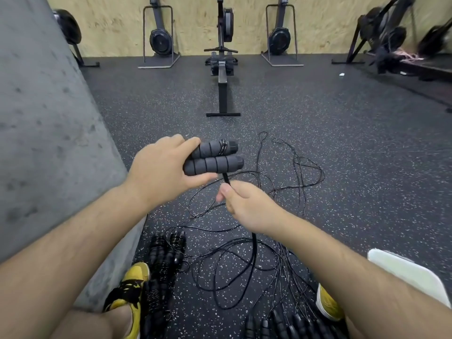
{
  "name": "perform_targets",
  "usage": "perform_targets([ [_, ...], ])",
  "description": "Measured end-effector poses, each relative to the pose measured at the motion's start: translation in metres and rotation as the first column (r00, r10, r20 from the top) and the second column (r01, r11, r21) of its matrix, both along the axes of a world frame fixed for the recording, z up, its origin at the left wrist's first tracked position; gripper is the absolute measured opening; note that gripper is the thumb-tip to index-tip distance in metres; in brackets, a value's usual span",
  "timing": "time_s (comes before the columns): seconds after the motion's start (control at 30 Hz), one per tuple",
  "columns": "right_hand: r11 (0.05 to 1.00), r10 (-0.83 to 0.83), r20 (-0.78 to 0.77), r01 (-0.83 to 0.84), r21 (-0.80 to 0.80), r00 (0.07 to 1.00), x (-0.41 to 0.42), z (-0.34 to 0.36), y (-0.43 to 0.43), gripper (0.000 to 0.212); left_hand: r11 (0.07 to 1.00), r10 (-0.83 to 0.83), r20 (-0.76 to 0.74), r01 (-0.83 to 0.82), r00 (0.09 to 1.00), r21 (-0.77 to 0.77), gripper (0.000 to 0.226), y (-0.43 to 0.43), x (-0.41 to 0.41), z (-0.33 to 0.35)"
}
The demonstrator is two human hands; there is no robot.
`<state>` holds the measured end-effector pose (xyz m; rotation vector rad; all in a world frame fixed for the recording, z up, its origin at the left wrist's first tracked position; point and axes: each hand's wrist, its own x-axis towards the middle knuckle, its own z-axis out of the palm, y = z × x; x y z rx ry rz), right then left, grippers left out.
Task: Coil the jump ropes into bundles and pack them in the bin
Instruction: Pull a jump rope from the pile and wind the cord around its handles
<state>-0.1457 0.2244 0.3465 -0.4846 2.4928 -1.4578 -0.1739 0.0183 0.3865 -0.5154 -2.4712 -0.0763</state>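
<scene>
My left hand [162, 167] grips two grey foam jump-rope handles [215, 156] side by side, held level above the floor. A few turns of thin black cord wrap the upper handle near its right end. My right hand [247, 204] pinches the black cord [226, 178] just below the handles; the cord runs down past my wrist to the floor. Loose black rope [300, 172] lies tangled on the speckled floor ahead. Several wrapped bundles [163, 260] lie by my left foot. More handles [288, 324] sit at the bottom edge. The white bin's corner [403, 270] shows at right.
A grey concrete pillar [49, 130] stands close on my left. A rowing machine [223, 77] points toward me in the middle of the floor, with more machines against the far plywood wall. My yellow shoes [133, 289] flank the ropes.
</scene>
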Motion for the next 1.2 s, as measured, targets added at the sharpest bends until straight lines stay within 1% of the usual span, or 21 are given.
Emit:
perform_targets([
  [0.1, 0.980, 0.059, -0.059, -0.047, 0.196, 0.997, 0.011, 0.014, -0.001, 0.036, 0.994, 0.023, -0.018, -0.025, 1.000, -0.102, 0.071, -0.011, -0.012, -0.008],
  [0.23, 0.907, 0.134, -0.071, -0.094, 0.411, 0.988, 0.019, 0.031, 0.001, 0.038, 0.983, 0.015, 0.035, -0.008, 0.999, -0.181, 0.063, -0.013, -0.019, -0.014],
  [0.37, 0.858, 0.181, -0.168, -0.072, 0.508, 0.969, 0.009, 0.051, 0.005, 0.034, 0.982, -0.002, 0.128, 0.026, 0.992, -0.189, 0.062, -0.022, -0.025, -0.017],
  [0.43, 0.811, 0.235, -0.258, -0.042, 0.583, 0.937, -0.002, 0.054, 0.012, 0.029, 0.981, -0.026, 0.184, 0.060, 0.983, -0.182, 0.067, -0.026, -0.026, -0.022],
  [0.5, 0.771, 0.280, -0.341, 0.002, 0.637, 0.898, -0.017, 0.053, 0.019, 0.027, 0.976, -0.083, 0.250, 0.129, 0.965, -0.173, 0.073, -0.029, -0.027, -0.028],
  [0.53, 0.771, 0.289, -0.370, 0.014, 0.636, 0.883, -0.025, 0.052, 0.023, 0.030, 0.972, -0.129, 0.283, 0.178, 0.950, -0.156, 0.073, -0.029, -0.025, -0.031],
  [0.63, 0.827, 0.288, -0.414, -0.005, 0.563, 0.863, -0.043, 0.047, 0.035, 0.036, 0.947, -0.279, 0.377, 0.318, 0.883, -0.044, 0.071, -0.027, -0.013, -0.036],
  [0.73, 0.888, 0.268, -0.420, -0.053, 0.457, 0.867, -0.054, 0.038, 0.041, 0.019, 0.915, -0.396, 0.368, 0.393, 0.841, 0.088, 0.075, -0.020, 0.004, -0.030],
  [0.8, 0.915, 0.219, -0.363, -0.062, 0.399, 0.906, -0.056, 0.030, 0.038, 0.014, 0.902, -0.432, 0.375, 0.403, 0.820, 0.159, 0.076, -0.021, 0.016, -0.026],
  [0.87, 0.929, 0.176, -0.311, -0.054, 0.366, 0.934, -0.052, 0.023, 0.031, 0.016, 0.903, -0.424, 0.375, 0.350, 0.824, 0.250, 0.075, -0.025, 0.028, -0.024],
  [0.9, 0.946, 0.153, -0.279, -0.059, 0.318, 0.948, -0.047, 0.020, 0.027, 0.015, 0.902, -0.412, 0.364, 0.317, 0.835, 0.293, 0.074, -0.027, 0.034, -0.024],
  [0.93, 0.967, 0.126, -0.219, -0.071, 0.243, 0.967, -0.040, 0.019, 0.021, 0.014, 0.901, -0.396, 0.350, 0.286, 0.849, 0.327, 0.074, -0.027, 0.037, -0.024],
  [0.97, 0.981, 0.105, -0.130, -0.082, 0.173, 0.986, -0.033, 0.019, 0.012, 0.019, 0.901, -0.377, 0.342, 0.255, 0.861, 0.352, 0.075, -0.027, 0.039, -0.023],
  [1.0, 0.987, 0.076, -0.041, -0.069, 0.147, 0.996, -0.027, 0.017, 0.003, 0.027, 0.901, -0.358, 0.344, 0.225, 0.868, 0.370, 0.076, -0.027, 0.039, -0.023],
  [1.03, 0.988, 0.052, 0.043, -0.058, 0.144, 0.998, -0.023, 0.014, -0.007, 0.031, 0.904, -0.337, 0.353, 0.194, 0.873, 0.381, 0.078, -0.028, 0.039, -0.022],
  [1.07, 0.983, 0.032, 0.098, -0.048, 0.174, 0.995, -0.021, 0.007, -0.015, 0.028, 0.909, -0.310, 0.363, 0.162, 0.879, 0.385, 0.078, -0.028, 0.036, -0.022],
  [1.1, 0.975, 0.018, 0.092, -0.037, 0.217, 0.996, -0.021, 0.000, -0.021, 0.024, 0.916, -0.278, 0.369, 0.130, 0.887, 0.378, 0.077, -0.029, 0.033, -0.021],
  [1.13, 0.974, -0.003, 0.072, -0.013, 0.227, 0.997, -0.021, -0.004, -0.026, 0.022, 0.927, -0.243, 0.371, 0.101, 0.896, 0.362, 0.076, -0.029, 0.029, -0.020],
  [1.2, 0.988, -0.044, 0.096, 0.029, 0.151, 0.994, -0.019, -0.003, -0.032, 0.029, 0.949, -0.170, 0.367, 0.051, 0.915, 0.312, 0.072, -0.032, 0.021, -0.021],
])
